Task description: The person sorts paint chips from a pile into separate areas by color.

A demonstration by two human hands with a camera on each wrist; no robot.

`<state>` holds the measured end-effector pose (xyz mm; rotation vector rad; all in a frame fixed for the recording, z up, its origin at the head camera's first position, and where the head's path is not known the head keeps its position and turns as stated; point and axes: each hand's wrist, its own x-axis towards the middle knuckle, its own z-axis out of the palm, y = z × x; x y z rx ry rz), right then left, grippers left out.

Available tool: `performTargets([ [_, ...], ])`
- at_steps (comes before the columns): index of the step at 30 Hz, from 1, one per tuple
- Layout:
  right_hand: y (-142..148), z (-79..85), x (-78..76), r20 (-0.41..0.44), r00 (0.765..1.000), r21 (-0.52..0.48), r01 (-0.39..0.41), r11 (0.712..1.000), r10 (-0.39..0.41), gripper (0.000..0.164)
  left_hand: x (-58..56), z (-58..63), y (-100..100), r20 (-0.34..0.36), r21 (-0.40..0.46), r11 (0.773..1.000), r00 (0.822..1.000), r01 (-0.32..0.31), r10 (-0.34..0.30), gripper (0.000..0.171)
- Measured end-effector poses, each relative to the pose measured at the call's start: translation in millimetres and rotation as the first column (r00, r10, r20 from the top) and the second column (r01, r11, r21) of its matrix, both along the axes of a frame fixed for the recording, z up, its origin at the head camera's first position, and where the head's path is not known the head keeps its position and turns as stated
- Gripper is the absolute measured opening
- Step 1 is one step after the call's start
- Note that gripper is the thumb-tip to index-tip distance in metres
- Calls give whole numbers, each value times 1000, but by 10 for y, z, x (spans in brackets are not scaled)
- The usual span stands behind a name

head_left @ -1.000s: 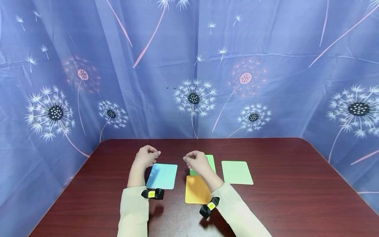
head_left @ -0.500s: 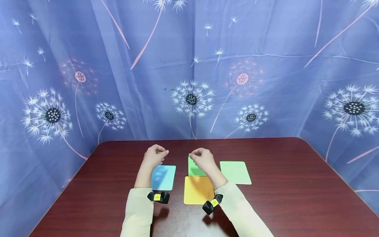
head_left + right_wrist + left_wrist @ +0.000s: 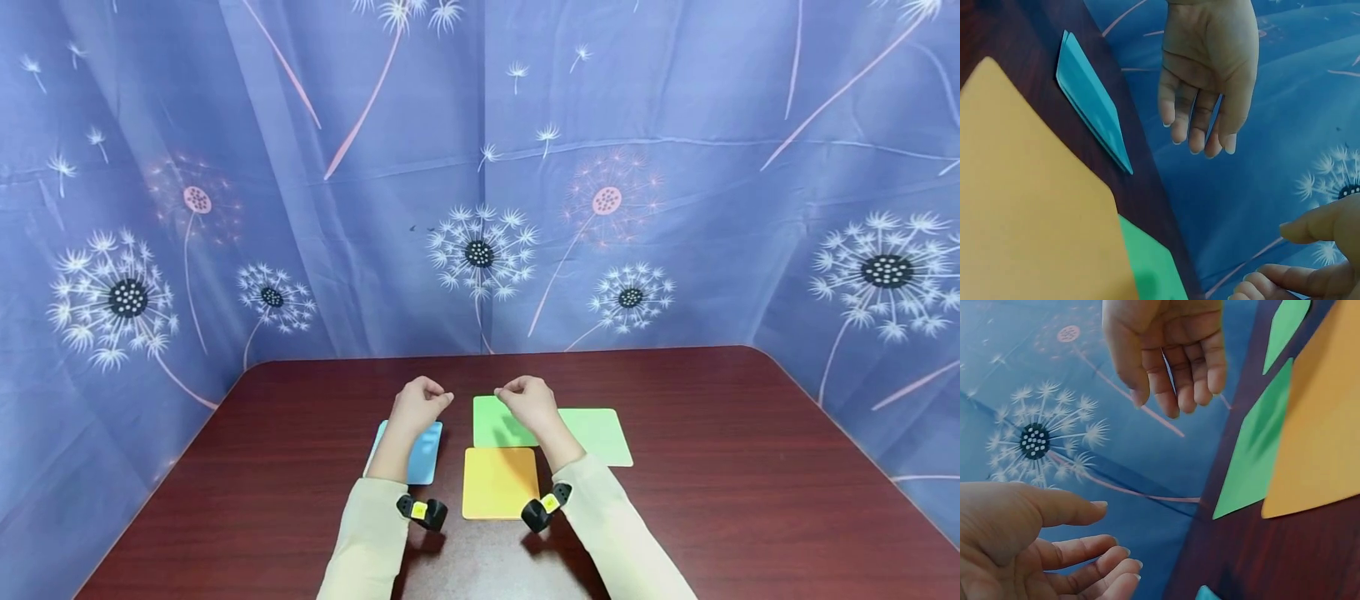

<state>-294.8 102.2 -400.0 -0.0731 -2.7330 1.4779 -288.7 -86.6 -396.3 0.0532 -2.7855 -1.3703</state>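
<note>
My left hand (image 3: 422, 404) hovers over the far side of the blue square card (image 3: 424, 458), holding nothing. In the left wrist view its thumb and loosely bent fingers (image 3: 1085, 569) stand apart. To the right, my right hand (image 3: 531, 404) hangs above the green card (image 3: 491, 421), also holding nothing. Its thumb and fingers are parted in the right wrist view, where the blue card (image 3: 1091, 100) shows more than one layer. An orange card (image 3: 498, 483) lies just in front of the green one. The right wrist partly covers a pale green card (image 3: 600, 433).
The cards lie flat on a dark red-brown table (image 3: 720, 483) with rounded far corners. Behind the table hangs a blue curtain (image 3: 375, 275) with a dandelion print. A small black camera (image 3: 423, 510) is strapped at the left wrist, another black camera (image 3: 546, 507) at the right.
Both hands have shifted right in the head view. The left has moved further, over the blue card, so the gap between the hands is narrower. The cards stay in place; the head view has drifted slightly.
</note>
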Motion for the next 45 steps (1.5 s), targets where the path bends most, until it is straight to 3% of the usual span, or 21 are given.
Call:
performTargets([
  [12, 139, -129, -62, 82, 996, 68, 14, 998, -20, 26, -38, -214, 176, 32, 4, 999, 999, 33, -33, 23],
  [19, 192, -147, -92, 93, 995, 114, 20, 993, -31, 52, -43, -285, 253, 45, 13, 998, 997, 58, -59, 24],
  [30, 274, -178, -123, 107, 993, 167, 38, 985, -57, 43, -57, -357, 343, 72, -5, 997, 994, 81, -81, 26],
  [37, 266, -173, -124, 143, 988, 133, 39, 990, -58, 44, -33, -343, 373, 98, 3, 995, 990, 101, -101, 31],
  [43, 278, -177, -120, 197, 977, 17, 75, 997, -77, 29, -10, -330, 389, 127, 43, 993, 985, 112, -117, 38],
  [45, 282, -184, -123, 214, 974, -25, 87, 996, -79, 32, -10, -333, 388, 133, 55, 993, 985, 106, -112, 39],
])
